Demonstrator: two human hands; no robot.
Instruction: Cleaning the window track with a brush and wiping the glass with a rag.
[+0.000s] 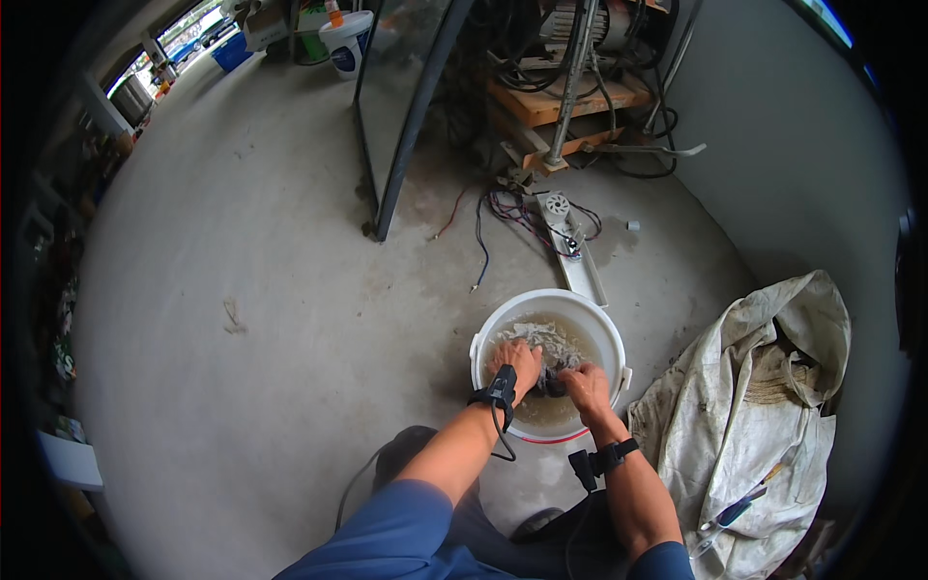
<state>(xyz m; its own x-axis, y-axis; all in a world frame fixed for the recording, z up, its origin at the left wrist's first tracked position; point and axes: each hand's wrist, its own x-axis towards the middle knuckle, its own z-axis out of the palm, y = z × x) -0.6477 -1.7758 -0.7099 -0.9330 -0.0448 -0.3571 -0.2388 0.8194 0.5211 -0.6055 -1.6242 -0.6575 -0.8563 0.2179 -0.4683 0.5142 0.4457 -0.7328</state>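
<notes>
A white plastic bucket (615, 330) holds cloudy brownish water (542, 417) in front of me. My left hand (520, 362) is over the water inside it, its fingertips partly hidden at the surface beside a wet dark cloth-like bundle (555, 383). With bent fingers, my right hand (589, 388) grips the right end of that bundle. Pale froth or light wet material (545, 336) shows in the water beyond my hands. Black straps with small devices and cables are on both wrists.
Beyond the bucket lies a white plastic strip (584, 279) with loose wires (507, 206). A glass panel in a dark frame (406, 109) stands farther off, near an orange machine base (540, 101). A stained whitish sack (696, 420) sits right, with scissors (725, 518) on it.
</notes>
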